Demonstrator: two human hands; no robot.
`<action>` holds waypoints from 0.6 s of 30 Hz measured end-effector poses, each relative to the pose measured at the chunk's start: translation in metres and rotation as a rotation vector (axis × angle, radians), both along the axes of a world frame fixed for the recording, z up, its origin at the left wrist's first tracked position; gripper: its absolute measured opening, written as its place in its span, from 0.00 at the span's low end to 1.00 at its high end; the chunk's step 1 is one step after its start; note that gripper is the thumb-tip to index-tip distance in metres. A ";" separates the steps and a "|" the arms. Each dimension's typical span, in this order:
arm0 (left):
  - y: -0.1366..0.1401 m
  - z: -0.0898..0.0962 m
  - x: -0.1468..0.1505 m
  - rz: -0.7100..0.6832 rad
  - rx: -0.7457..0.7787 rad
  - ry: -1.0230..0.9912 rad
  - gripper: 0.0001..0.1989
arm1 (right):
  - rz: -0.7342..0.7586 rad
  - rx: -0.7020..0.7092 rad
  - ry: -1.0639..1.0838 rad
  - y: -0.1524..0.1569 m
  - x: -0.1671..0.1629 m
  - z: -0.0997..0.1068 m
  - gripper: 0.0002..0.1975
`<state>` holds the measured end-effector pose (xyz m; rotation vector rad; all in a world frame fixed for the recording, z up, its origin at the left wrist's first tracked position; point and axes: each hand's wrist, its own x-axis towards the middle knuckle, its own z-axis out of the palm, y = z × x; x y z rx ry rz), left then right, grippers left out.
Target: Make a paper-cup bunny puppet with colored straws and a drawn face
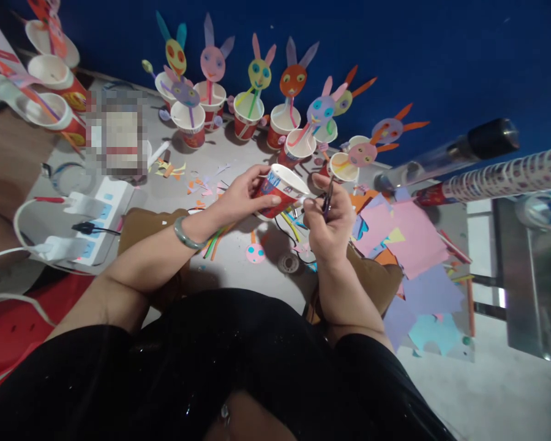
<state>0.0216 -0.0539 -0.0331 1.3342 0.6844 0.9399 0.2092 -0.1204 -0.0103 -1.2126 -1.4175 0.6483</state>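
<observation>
My left hand (239, 199) is wrapped round the side of a red and white paper cup (278, 195), which is tilted with its mouth toward the right. Beside the cup's rim, my right hand (328, 229) is closed on a dark pair of scissors (328, 201); the fingers cover most of them. Its fingertips are close to the rim, and I cannot tell whether they touch it. Below the cup lies a pink paper disc (256, 253) with blue eyes, near several coloured straws (218, 240). A round grey-white roll (288, 263) sits to the right of the disc.
Several paper cups with rabbit-faced paper figures (259, 75) line the blue wall. Coloured paper sheets (416, 236) spread at the right, below a long stack of cups (509, 177). A white power strip (105, 214) with plugs and cables is at the left. Paper scraps (206, 187) litter the table.
</observation>
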 end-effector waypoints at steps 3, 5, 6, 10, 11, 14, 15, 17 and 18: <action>0.000 0.006 0.000 -0.095 -0.175 -0.117 0.34 | 0.005 -0.050 0.042 0.004 0.004 -0.001 0.17; 0.000 0.009 0.001 -0.153 -0.244 -0.164 0.33 | 0.001 -0.087 0.057 0.005 0.005 -0.002 0.16; -0.001 0.010 0.001 -0.179 -0.269 -0.179 0.32 | -0.007 -0.094 0.062 0.005 0.005 -0.003 0.16; -0.002 0.012 -0.001 -0.218 -0.293 -0.184 0.30 | -0.038 -0.092 0.050 0.004 0.004 -0.003 0.17; -0.002 0.012 -0.002 -0.215 -0.278 -0.166 0.30 | -0.033 -0.100 0.045 0.004 0.004 -0.003 0.18; -0.001 0.012 -0.005 -0.211 -0.233 -0.087 0.30 | -0.002 -0.130 0.041 0.003 0.002 -0.002 0.19; 0.000 0.012 -0.005 -0.213 -0.225 -0.068 0.30 | 0.005 -0.134 0.038 0.003 0.001 -0.001 0.19; 0.001 0.012 -0.006 -0.220 -0.212 -0.051 0.30 | 0.016 -0.143 0.029 0.002 -0.001 0.001 0.19; 0.002 0.013 -0.007 -0.222 -0.203 -0.047 0.30 | 0.017 -0.149 0.029 0.001 -0.002 0.002 0.19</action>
